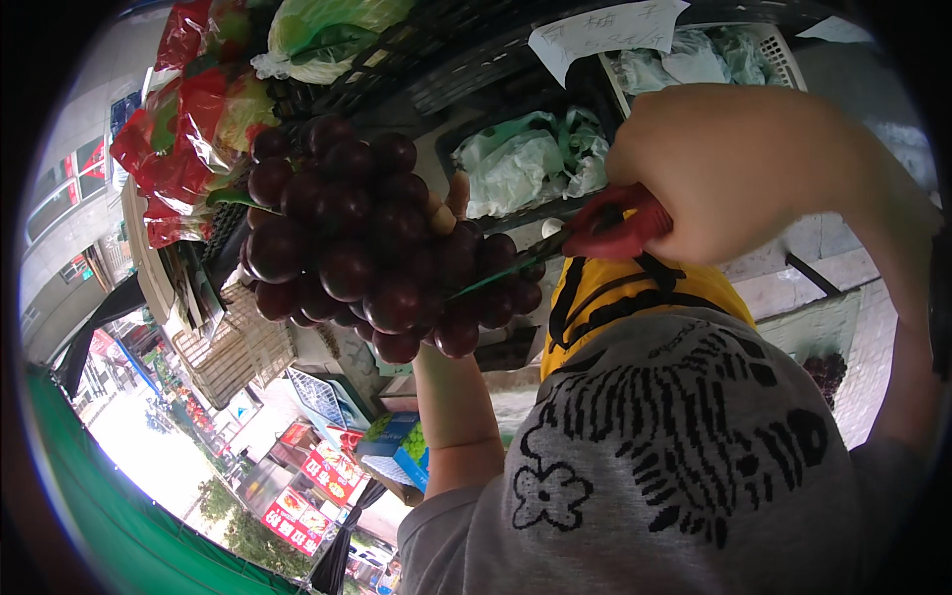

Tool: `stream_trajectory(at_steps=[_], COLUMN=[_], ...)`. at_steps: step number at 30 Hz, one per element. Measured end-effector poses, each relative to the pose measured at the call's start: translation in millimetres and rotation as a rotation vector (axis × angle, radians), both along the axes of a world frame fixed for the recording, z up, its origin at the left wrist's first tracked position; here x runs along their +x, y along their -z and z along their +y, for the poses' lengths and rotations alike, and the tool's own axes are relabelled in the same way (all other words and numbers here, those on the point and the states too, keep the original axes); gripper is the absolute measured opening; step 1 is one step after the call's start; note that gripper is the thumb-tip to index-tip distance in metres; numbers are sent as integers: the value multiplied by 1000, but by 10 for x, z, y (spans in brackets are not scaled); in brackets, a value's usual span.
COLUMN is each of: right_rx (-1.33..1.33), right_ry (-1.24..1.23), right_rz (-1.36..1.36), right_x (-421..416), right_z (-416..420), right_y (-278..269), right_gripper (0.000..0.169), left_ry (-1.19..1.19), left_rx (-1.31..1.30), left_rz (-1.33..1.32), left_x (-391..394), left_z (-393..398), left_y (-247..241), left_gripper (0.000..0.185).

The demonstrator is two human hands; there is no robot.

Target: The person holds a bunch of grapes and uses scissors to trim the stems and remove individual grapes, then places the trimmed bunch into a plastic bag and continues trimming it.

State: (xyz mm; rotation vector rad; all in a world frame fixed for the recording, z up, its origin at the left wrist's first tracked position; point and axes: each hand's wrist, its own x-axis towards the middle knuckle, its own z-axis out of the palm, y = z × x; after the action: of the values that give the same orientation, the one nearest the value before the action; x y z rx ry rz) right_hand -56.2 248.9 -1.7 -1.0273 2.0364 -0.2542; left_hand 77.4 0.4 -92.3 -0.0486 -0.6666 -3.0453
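Observation:
A large bunch of dark red-purple grapes point(346, 230) fills the middle left of the view, held up off the crates. My left hand point(459, 195) supports it from behind; only some fingertips show past the fruit, and the rest is hidden. My right hand point(714, 175) grips the red handles of small scissors point(621, 223). Their narrow blades point left into the lower right side of the bunch, among the smaller grapes. Whether the blades touch a stem cannot be told.
Beyond the bunch, a black plastic crate point(513, 212) holds pale bags. A white basket point(781, 63) has more bags, near a handwritten paper sign point(606, 33). Red-printed fruit bags point(182, 141) lie upper left, beside a wrapped leafy vegetable point(320, 37). A beige crate point(238, 346) stands below them.

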Motion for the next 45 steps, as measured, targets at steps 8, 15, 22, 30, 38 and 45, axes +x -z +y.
stream_trajectory(at_steps=[8, 15, 22, 30, 38, 45], right_rx=[184, 219, 143, 163, -110, -249], right_ry=[-171, -156, -258, -211, -135, -49], right_rz=[-159, -87, -263, -57, 289, 341], right_x=[-209, -242, -482, -418, -340, -62], right_z=[-200, -286, -328, -512, -262, 73], right_y=[-17, -57, -249, -294, 160, 80], right_gripper=[26, 25, 32, 28, 20, 22], left_ry=[38, -124, -105, -60, -46, -23], left_rx=[-31, -91, 64, 85, 88, 117], left_rz=[-11, -278, -163, -112, -67, -64], left_x=[-31, 36, -225, -343, -454, -400], left_z=[29, 66, 122, 33, -60, -121], left_y=[41, 95, 192, 188, 169, 221], left_gripper=[66, 68, 65, 60, 55, 50])
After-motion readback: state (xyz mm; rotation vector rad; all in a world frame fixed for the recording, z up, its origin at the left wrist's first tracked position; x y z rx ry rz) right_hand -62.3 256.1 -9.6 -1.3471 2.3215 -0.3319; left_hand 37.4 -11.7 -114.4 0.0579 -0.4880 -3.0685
